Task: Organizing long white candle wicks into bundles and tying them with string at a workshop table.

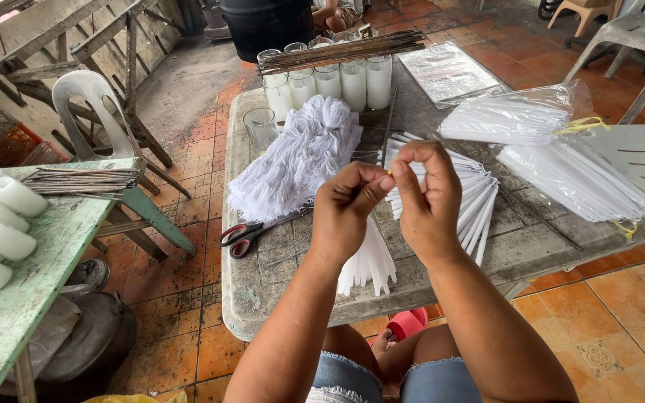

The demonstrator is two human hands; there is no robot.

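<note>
Together the two hands meet above the near middle of the worn grey stone tabletop (263, 291). The left hand (346, 213) is curled into a loose fist, thumb and forefinger pinched narrow, and the right hand (425, 195) faces it with its own thumb and forefinger pinched narrow too. Between the fingertips sits a tiny yellowish bit (390, 172), too small to say what it is; both hands appear to grip it.

Directly under the hands lies a fanned spread of thin white sticks (479, 198), reaching from beneath the wrists toward the right side of the tabletop, with a smaller bunch of them poking toward the near edge. Just left of the hands rests a fluffy heap of white cotton string (300, 157), and at the near end of that heap lie scissors with red and black handles (244, 235).

Beyond the heap, toward the far end of the tabletop, stands a row of clear glass tumblers filled with white wax (341, 82), with one empty clear glass (260, 127) beside the heap. A bundle of thin brown sticks (341, 51) lies across the tops of the tumblers.

On the tabletop's right side lie clear plastic bags of white sticks tied with yellow bands (513, 116), partly overlapping a white slatted plastic chair seat (643, 160). Well off to the left of the tabletop, a green-painted wooden bench (31, 291) carries white cylinders.
</note>
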